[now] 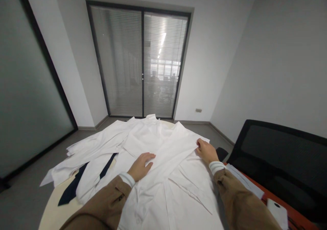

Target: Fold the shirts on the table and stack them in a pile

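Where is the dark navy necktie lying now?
In the head view, the navy necktie lies left of the left hand, on the pale round table, partly under a white shirt.

— What do we have under our hands?

— Our left hand (pixel 141 166) lies spread on a white shirt (pixel 163 155), and our right hand (pixel 206 151) sits at the shirt's edge, fingers curled against the cloth.

— What lies around the shirt?

— To its left, a navy tie (pixel 73 185) runs partly beneath it, on a pale round desk (pixel 57 216). Beyond the shirt we face a glass door with blinds (pixel 141 63); to its right stands a black office chair (pixel 281 158).
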The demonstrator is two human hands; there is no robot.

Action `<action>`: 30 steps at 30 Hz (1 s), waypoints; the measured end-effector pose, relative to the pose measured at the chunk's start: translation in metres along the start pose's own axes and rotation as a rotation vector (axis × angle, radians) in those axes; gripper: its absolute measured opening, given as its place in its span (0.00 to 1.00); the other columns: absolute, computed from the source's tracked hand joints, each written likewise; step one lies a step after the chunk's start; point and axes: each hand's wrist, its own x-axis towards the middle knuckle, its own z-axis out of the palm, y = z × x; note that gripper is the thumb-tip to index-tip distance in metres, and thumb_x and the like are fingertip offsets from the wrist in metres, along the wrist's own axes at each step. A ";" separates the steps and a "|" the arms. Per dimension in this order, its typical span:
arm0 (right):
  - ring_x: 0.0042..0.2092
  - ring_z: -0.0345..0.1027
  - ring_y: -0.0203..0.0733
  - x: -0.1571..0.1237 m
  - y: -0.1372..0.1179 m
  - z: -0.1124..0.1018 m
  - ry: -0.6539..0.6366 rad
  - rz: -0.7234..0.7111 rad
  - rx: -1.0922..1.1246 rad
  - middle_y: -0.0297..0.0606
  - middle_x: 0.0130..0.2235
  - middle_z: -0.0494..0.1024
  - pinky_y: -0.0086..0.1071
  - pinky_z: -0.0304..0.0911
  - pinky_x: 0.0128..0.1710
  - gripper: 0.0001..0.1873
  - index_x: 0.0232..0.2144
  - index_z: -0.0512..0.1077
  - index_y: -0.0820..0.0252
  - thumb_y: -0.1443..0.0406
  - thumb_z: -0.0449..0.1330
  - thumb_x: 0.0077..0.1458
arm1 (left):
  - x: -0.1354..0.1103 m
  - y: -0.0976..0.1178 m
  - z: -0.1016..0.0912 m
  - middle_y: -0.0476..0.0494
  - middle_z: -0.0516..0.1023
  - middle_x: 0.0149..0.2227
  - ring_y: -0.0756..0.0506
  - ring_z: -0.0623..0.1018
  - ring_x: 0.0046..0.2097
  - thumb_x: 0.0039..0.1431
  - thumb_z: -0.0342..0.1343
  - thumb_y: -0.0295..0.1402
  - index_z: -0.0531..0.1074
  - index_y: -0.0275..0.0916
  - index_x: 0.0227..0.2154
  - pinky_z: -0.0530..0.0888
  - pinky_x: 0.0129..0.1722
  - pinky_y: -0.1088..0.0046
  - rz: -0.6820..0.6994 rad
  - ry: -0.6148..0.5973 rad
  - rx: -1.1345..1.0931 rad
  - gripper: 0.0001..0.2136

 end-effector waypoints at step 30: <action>0.61 0.61 0.53 -0.039 -0.160 -0.022 -0.393 -0.641 0.426 0.48 0.61 0.67 0.50 0.55 0.61 0.28 0.59 0.66 0.55 0.50 0.56 0.61 | -0.017 0.042 -0.074 0.49 0.76 0.29 0.42 0.76 0.28 0.49 0.61 0.42 0.61 0.36 0.58 0.68 0.28 0.70 -0.413 -0.646 0.036 0.34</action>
